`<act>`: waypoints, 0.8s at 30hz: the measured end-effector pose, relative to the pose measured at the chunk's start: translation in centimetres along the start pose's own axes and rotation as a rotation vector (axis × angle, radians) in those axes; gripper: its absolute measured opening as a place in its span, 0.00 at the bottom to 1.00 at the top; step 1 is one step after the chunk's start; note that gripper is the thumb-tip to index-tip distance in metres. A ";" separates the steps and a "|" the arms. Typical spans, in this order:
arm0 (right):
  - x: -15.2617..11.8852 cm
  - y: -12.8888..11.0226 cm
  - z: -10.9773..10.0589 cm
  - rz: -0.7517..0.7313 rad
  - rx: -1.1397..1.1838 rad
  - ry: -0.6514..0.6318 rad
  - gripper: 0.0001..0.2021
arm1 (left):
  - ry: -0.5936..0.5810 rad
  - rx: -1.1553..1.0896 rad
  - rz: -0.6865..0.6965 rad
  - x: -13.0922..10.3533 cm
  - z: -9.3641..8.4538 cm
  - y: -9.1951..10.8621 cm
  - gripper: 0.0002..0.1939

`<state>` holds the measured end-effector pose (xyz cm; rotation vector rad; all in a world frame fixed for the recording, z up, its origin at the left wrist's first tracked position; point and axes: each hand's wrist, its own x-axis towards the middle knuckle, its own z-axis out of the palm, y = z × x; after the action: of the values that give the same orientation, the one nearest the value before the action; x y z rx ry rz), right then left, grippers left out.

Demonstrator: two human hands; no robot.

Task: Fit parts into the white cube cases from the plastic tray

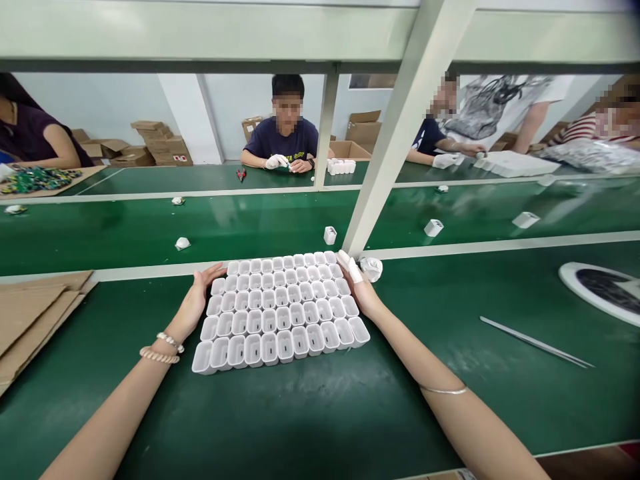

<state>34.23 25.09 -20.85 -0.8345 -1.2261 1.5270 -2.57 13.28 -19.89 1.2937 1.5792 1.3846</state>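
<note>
Rows of small white open-topped boxes (pixel 283 315) stand side by side on the green tabletop, packed into a block. At the block's left edge my left hand (pixel 196 300) lies with fingers stretched forward along the back boxes. My right hand (pixel 357 281) is against the back right edge, fingers extended and white coverings on some fingertips. Both palms face inward, with the block between them. Dark slots show in the bottoms of many boxes. The leftmost box of the second row sits slightly out of line.
Flat cardboard (pixel 40 313) lies at the left. Tweezers (pixel 535 341) and a round white-rimmed object (pixel 600 290) are at the right. Crumpled white material (pixel 371 269) sits by a slanted post (pixel 395 147). Beyond, a green belt (pixel 250 223) carries small white parts; people sit behind it.
</note>
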 end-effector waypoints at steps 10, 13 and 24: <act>0.2 0.2 -0.4 -0.004 0.013 -0.005 0.37 | -0.025 -0.049 -0.034 0.0 -0.3 -0.5 0.43; 0.1 0.2 -0.4 -0.012 -0.026 -0.010 0.35 | -0.026 -0.022 -0.021 0.1 -0.4 -0.5 0.42; -0.1 0.0 -0.3 0.018 -0.051 -0.003 0.34 | -0.040 0.075 0.030 -0.1 -0.6 -0.5 0.38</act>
<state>34.52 25.05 -20.98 -0.8785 -1.2679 1.5172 -3.26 13.05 -20.22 1.3862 1.6040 1.3205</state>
